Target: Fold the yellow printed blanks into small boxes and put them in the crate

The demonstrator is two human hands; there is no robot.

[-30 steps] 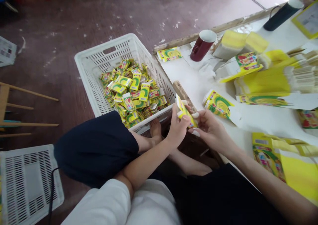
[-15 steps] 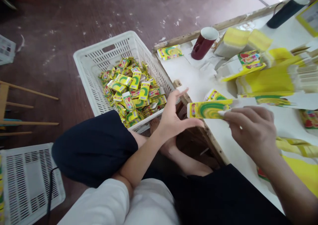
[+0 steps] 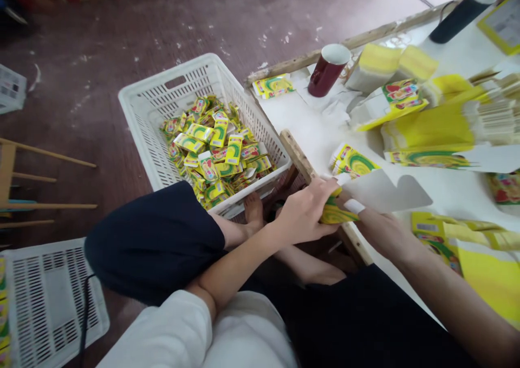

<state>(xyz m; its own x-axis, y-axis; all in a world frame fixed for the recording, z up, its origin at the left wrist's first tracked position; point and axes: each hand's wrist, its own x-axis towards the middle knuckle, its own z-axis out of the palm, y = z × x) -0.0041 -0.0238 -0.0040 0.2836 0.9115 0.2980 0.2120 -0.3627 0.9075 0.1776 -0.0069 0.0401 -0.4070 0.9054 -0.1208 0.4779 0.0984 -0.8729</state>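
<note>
My left hand [image 3: 304,211] is closed round one end of a small yellow and green carton [image 3: 336,215] at the table edge. From the other side my right hand [image 3: 377,231] grips the same carton, and a white covering shows on one of its fingers. A long white flap sticks out to the right above the right hand. Parts of the carton are hidden behind my fingers. Just beyond my hands, a short stack of yellow printed cartons [image 3: 352,162] lies on the white table [image 3: 303,118].
A white plastic crate [image 3: 140,135] full of small yellow boxes [image 3: 219,156] stands on the floor, left of the table. On the table are a dark red mug [image 3: 328,71], a dark tumbler [image 3: 463,17] and bundles of flat yellow cartons [image 3: 430,127]. Another white crate [image 3: 57,297] sits lower left.
My left hand has moved right and closed on the carton it was reaching towards. My right hand has come left and lower with it, and the carton is now partly covered by my fingers.
</note>
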